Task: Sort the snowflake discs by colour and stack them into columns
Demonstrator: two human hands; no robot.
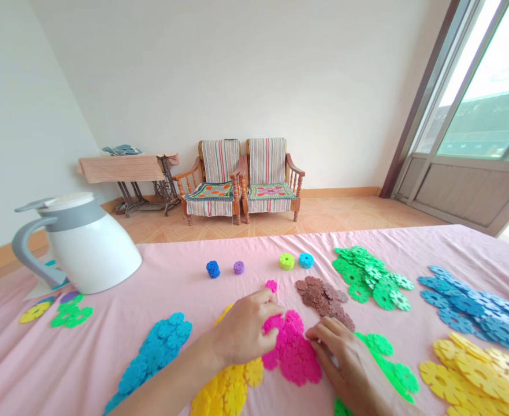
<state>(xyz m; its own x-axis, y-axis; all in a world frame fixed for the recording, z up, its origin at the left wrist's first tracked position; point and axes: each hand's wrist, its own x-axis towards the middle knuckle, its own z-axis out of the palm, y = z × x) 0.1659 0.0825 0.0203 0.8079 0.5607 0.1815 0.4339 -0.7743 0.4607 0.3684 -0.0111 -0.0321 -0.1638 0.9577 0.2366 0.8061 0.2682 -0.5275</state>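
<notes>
Fingering flat, notched pink plastic discs (295, 353), both hands.

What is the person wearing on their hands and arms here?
Nothing visible. The left hand and right hand are bare, with no gloves, rings, watch or bracelet showing. The left forearm is uncovered down to the picture's lower edge, so no sleeve is in view.

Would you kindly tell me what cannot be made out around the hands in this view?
Head view only.
Left hand covers part of the pink pieces; whether it grips one is hidden.
Right hand: fingertips tucked against the same pile, grip unclear.
Yellow pieces by the left wrist: partly under the forearm, cut off by the bottom edge.
</notes>
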